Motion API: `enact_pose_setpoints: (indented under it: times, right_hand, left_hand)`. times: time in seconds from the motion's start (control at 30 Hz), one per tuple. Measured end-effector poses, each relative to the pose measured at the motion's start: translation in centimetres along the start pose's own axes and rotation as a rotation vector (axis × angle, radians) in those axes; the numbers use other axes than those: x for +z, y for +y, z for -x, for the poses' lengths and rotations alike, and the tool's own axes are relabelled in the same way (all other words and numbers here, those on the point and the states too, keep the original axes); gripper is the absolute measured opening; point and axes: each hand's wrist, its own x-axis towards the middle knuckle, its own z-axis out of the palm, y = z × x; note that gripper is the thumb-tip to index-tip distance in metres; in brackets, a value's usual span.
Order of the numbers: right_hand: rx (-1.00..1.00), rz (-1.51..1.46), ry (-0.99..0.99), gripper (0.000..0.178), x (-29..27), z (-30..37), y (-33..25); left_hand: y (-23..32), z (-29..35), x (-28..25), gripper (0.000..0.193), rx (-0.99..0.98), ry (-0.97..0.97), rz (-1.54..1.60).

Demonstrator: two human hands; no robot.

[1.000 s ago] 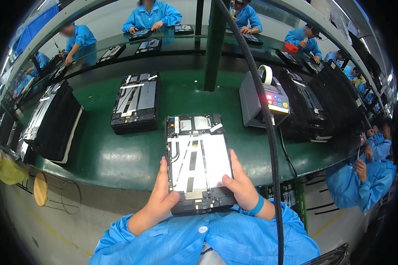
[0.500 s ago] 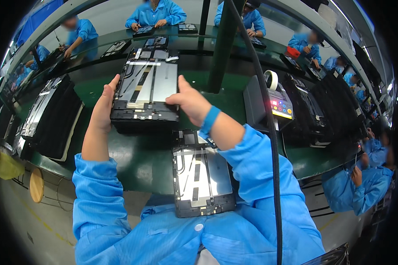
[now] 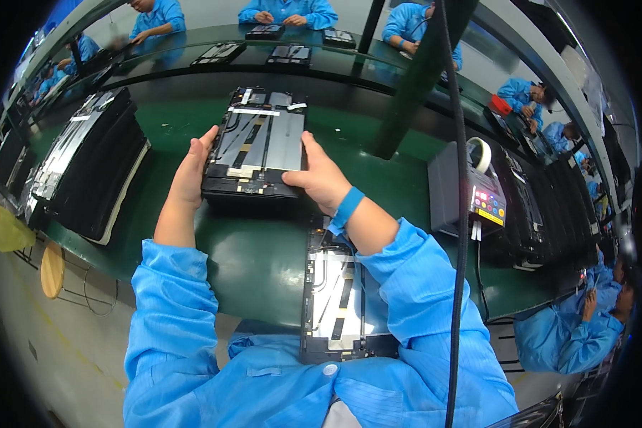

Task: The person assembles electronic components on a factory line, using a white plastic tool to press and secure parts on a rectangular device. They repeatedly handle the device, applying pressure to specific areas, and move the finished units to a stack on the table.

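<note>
At the left edge of the bench (image 3: 192, 235) a row of dark flat units (image 3: 85, 164) leans together, untouched. Next to it, toward the middle of the bench, the left hand (image 3: 191, 171) presses on the left side of an opened tablet unit (image 3: 257, 153), fingers curled on its rim. This unit lies face down on top of a dark stack (image 3: 246, 196) of similar units, so its silver inner plates and flat cables show. The right hand (image 3: 319, 178), with a blue wrist strap (image 3: 347, 209), holds the right side of the same unit; thumb and fingers close on its edge. Both hands therefore have a firm grip on it, and it is not lifted clear of the stack, as far as I can tell.

Nearer to the person, at the front edge of the bench, a second opened unit (image 3: 339, 296) lies flat, partly hidden under the right sleeve. I judge that one unit is already set down in front and the top of the stack is now being handled; the stack appears to hold more. To the right stands a grey tape dispenser box (image 3: 464, 192) with coloured buttons.
</note>
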Motion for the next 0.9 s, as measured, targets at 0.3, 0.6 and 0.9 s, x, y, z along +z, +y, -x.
enact_pose_setpoints:
  times: [0.3,0.6,0.9]
  right_hand:
    - [0.001,-0.102,-0.057,0.094,0.2,-1.0,-0.4]
    - [0.081,-0.212,0.046,0.093,0.8,0.6,-1.7]
    - [0.076,-0.314,-0.003,0.082,1.1,1.1,-0.6]
  left_hand:
    - [0.0,-0.9,-0.8,0.085,0.001,0.023,0.085]
    - [-0.2,0.4,-0.8,0.083,-0.022,0.134,-0.114]
    - [0.1,1.5,-0.2,0.083,-0.063,0.124,-0.016]
